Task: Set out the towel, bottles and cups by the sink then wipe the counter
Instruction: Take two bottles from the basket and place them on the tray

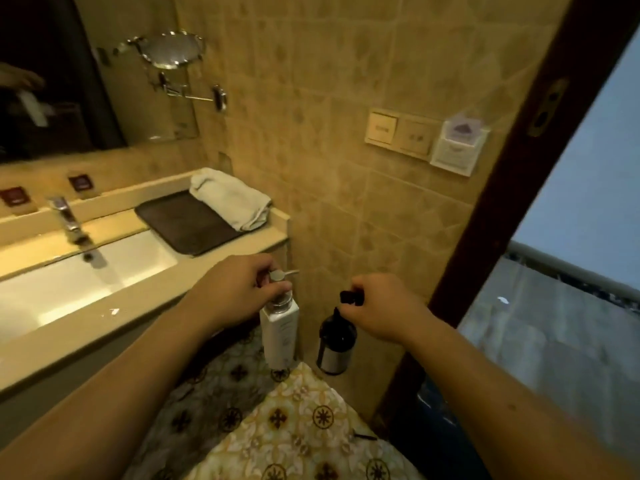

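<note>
My left hand (239,289) grips the silver pump head of a white bottle (280,336), which hangs in the air just off the counter's right end. My right hand (381,306) holds the black pump top of a dark bottle (336,344), also lifted, close to the tiled wall. A folded white towel (230,199) lies on the right part of a dark tray (183,223) at the counter's far right corner. No cups are in view.
The beige counter (242,244) holds a white sink (86,282) with a chrome faucet (67,218). A mirror (52,71) and a swing-arm mirror (169,51) hang above. Wall switches (398,133) and a dark door frame (502,202) stand to the right. A patterned cushion (304,427) sits below.
</note>
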Action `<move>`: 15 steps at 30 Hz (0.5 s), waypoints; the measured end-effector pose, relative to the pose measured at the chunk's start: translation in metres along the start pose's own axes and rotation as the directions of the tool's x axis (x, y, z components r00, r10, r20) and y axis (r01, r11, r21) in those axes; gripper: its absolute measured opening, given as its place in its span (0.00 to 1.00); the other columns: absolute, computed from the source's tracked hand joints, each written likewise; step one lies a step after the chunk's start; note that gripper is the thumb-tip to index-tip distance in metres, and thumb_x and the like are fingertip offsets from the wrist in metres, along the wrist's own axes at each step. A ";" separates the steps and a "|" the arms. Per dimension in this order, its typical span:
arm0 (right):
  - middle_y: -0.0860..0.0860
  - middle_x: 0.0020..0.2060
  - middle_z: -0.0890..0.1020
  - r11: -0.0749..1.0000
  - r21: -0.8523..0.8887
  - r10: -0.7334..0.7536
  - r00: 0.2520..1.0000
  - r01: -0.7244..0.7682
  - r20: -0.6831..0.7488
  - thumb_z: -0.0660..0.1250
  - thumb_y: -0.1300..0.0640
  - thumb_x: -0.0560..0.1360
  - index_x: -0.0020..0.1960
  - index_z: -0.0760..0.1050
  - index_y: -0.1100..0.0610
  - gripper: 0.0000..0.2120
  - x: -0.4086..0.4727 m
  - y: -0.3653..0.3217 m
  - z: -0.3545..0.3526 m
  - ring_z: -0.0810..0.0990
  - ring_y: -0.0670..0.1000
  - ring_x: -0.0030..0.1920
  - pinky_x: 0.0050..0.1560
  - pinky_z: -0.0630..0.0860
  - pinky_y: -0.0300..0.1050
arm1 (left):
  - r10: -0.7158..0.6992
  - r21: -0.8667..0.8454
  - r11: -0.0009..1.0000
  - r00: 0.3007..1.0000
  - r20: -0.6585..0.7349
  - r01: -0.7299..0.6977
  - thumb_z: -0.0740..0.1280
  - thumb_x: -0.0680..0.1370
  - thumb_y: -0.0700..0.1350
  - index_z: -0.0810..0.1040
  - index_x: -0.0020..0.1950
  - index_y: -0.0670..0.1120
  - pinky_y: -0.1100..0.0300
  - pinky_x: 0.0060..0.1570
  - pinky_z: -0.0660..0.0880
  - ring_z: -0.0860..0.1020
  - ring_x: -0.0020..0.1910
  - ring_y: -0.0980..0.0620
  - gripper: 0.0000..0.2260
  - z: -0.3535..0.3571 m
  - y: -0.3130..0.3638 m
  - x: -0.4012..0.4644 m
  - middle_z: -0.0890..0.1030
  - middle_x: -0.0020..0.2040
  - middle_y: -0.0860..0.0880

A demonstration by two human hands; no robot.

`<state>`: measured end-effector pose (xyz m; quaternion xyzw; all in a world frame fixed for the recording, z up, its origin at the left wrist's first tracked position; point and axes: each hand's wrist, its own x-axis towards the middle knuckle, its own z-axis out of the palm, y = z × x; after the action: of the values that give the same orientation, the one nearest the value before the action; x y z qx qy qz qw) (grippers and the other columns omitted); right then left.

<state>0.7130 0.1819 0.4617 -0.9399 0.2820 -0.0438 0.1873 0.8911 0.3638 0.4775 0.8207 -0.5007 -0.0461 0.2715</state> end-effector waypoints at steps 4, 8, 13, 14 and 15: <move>0.46 0.35 0.78 0.995 0.017 -0.098 0.993 0.097 0.064 0.70 0.45 0.74 0.39 0.74 0.47 0.09 0.069 -0.073 0.035 0.77 0.45 0.34 0.28 0.68 0.41 | -0.127 0.034 0.991 0.991 -0.033 0.128 0.71 0.75 0.60 0.79 0.43 0.56 0.58 0.34 0.73 0.77 0.34 0.60 0.09 -0.044 -0.091 0.002 0.80 0.34 0.56; 0.46 0.38 0.79 0.982 0.025 -0.190 0.975 0.189 0.111 0.70 0.45 0.74 0.43 0.77 0.48 0.08 0.125 -0.132 0.060 0.78 0.45 0.38 0.34 0.75 0.44 | -0.241 0.017 0.970 0.967 -0.086 0.243 0.70 0.75 0.59 0.79 0.44 0.56 0.51 0.37 0.77 0.78 0.35 0.56 0.08 -0.080 -0.160 0.007 0.81 0.35 0.55; 0.47 0.37 0.79 0.960 0.084 -0.272 0.960 0.266 0.063 0.70 0.46 0.72 0.43 0.77 0.51 0.09 0.198 -0.176 0.078 0.78 0.48 0.38 0.32 0.71 0.43 | -0.342 0.021 0.937 0.929 -0.142 0.348 0.70 0.76 0.58 0.79 0.46 0.57 0.52 0.38 0.79 0.79 0.36 0.56 0.06 -0.104 -0.221 0.034 0.81 0.36 0.55; 0.48 0.36 0.79 0.954 0.107 -0.286 0.957 0.279 0.048 0.70 0.46 0.72 0.42 0.77 0.52 0.09 0.213 -0.181 0.081 0.78 0.49 0.38 0.32 0.71 0.43 | -0.362 0.015 0.930 0.920 -0.147 0.368 0.70 0.76 0.57 0.79 0.46 0.56 0.53 0.38 0.79 0.79 0.36 0.56 0.06 -0.107 -0.231 0.042 0.81 0.36 0.55; 0.48 0.36 0.79 0.948 0.135 -0.297 0.954 0.290 0.035 0.71 0.46 0.71 0.40 0.76 0.52 0.10 0.228 -0.184 0.085 0.77 0.49 0.37 0.32 0.70 0.43 | -0.382 0.010 0.922 0.912 -0.152 0.388 0.70 0.76 0.57 0.79 0.47 0.55 0.53 0.38 0.79 0.79 0.36 0.56 0.06 -0.108 -0.240 0.051 0.81 0.37 0.55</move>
<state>1.0145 0.2269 0.4475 -0.9583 0.1305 -0.0633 0.2462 1.1450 0.4485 0.4608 0.9095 -0.3089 -0.0279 0.2767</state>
